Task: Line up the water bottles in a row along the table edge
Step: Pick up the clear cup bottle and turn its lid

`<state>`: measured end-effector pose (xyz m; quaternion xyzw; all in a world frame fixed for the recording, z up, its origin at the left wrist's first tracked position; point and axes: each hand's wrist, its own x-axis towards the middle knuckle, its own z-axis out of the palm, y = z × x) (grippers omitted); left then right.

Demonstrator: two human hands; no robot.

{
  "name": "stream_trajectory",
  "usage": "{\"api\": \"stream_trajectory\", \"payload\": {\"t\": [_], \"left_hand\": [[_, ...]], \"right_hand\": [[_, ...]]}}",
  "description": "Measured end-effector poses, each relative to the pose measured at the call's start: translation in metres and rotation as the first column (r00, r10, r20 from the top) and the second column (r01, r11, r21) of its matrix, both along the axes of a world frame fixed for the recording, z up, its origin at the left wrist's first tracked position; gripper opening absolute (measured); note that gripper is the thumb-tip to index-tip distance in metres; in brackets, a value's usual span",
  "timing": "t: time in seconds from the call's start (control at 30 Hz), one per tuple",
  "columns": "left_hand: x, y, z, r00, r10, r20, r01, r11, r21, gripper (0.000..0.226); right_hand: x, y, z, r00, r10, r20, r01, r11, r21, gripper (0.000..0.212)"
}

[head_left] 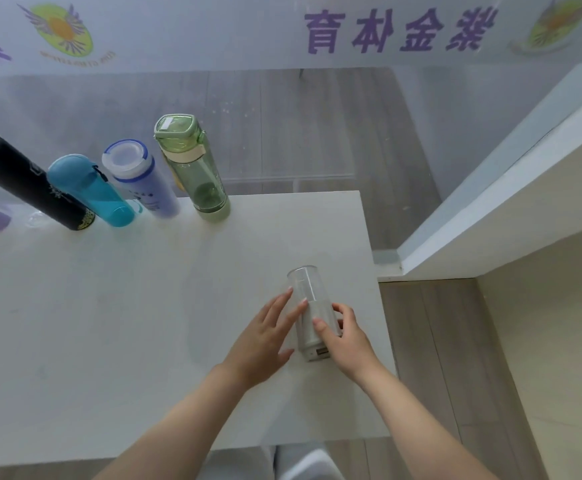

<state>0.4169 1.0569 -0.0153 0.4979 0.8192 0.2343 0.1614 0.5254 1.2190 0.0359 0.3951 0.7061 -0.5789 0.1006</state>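
Both hands are on the clear bottle (312, 313) now: right hand (343, 337) curled round its lower body, thumb across the front, and left hand (265, 337) laid against the other side with fingers straight, steadying rather than clasping. Looks like a 2-handed hold to keep a slippery, see-through body upright before it travels.

Biggest thing first: the white table (109, 323), with that bottle standing close to its right edge, well apart from the others. Along the far edge the row is already forming, 4 upright and side by side: black bottle (33, 183), blue bottle (92, 190), purple bottle (140, 180), green bottle (192, 168). Bare edge remains to the right of the green one, by my reckoning the natural slot for number 5.
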Motion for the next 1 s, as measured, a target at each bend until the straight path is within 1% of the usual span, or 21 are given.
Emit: {"api": "stream_trajectory", "payload": {"t": [0.07,0.17,0.27,0.33,0.37,0.43,0.47,0.53,0.6,0.67,0.77,0.87,0.9,1.0], "left_hand": [[-0.004,0.003,0.001,0.998,-0.037,-0.042,0.037,0.999,0.003,0.098],[-0.007,0.008,0.005,0.996,-0.073,-0.057,0.074,0.997,0.024,0.099],[-0.010,0.010,0.009,0.997,-0.061,-0.043,0.063,0.997,0.048,0.102],[-0.012,0.010,0.012,0.999,-0.034,-0.010,0.034,0.998,0.061,0.107],[-0.013,0.010,0.014,1.000,-0.017,0.016,0.016,0.997,0.074,0.108],[-0.011,0.011,0.019,0.995,0.033,0.090,-0.041,0.995,0.090,0.108],[-0.010,0.013,0.022,0.990,0.067,0.127,-0.078,0.993,0.091,0.108],[-0.009,0.018,0.028,0.972,0.137,0.189,-0.157,0.983,0.096,0.104],[-0.011,0.023,0.033,0.953,0.171,0.251,-0.205,0.972,0.119,0.096],[-0.012,0.026,0.039,0.934,0.182,0.307,-0.232,0.964,0.133,0.085],[-0.014,0.030,0.039,0.912,0.198,0.358,-0.256,0.959,0.122,0.077],[-0.018,0.032,0.035,0.877,0.236,0.418,-0.289,0.955,0.066,0.071],[-0.019,0.033,0.033,0.866,0.243,0.438,-0.292,0.955,0.049,0.068],[-0.022,0.034,0.028,0.858,0.245,0.452,-0.279,0.960,0.009,0.065]], "right_hand": [[0.001,0.002,-0.001,1.000,-0.021,-0.012,0.021,0.999,-0.046,0.052],[0.003,0.003,-0.002,0.998,-0.055,-0.017,0.053,0.991,-0.120,0.052],[0.005,0.009,0.001,0.997,-0.078,-0.023,0.073,0.981,-0.178,0.059],[0.006,0.015,0.011,0.995,-0.077,-0.061,0.064,0.979,-0.193,0.056],[0.007,0.018,0.015,0.994,-0.069,-0.084,0.052,0.981,-0.186,0.059],[0.009,0.021,0.027,0.990,-0.008,-0.140,-0.011,0.991,-0.131,0.066],[0.010,0.021,0.033,0.985,0.038,-0.166,-0.054,0.995,-0.089,0.065],[0.010,0.021,0.041,0.969,0.115,-0.217,-0.119,0.993,-0.005,0.056],[0.008,0.021,0.045,0.954,0.140,-0.263,-0.137,0.990,0.031,0.052],[0.004,0.021,0.048,0.948,0.140,-0.284,-0.135,0.990,0.038,0.055],[-0.003,0.019,0.049,0.952,0.127,-0.280,-0.121,0.992,0.039,0.068],[-0.010,0.015,0.048,0.954,0.182,-0.240,-0.159,0.981,0.111,0.096],[-0.012,0.014,0.047,0.954,0.193,-0.229,-0.163,0.976,0.143,0.101],[-0.019,0.012,0.041,0.954,0.216,-0.207,-0.150,0.944,0.295,0.100]]}}
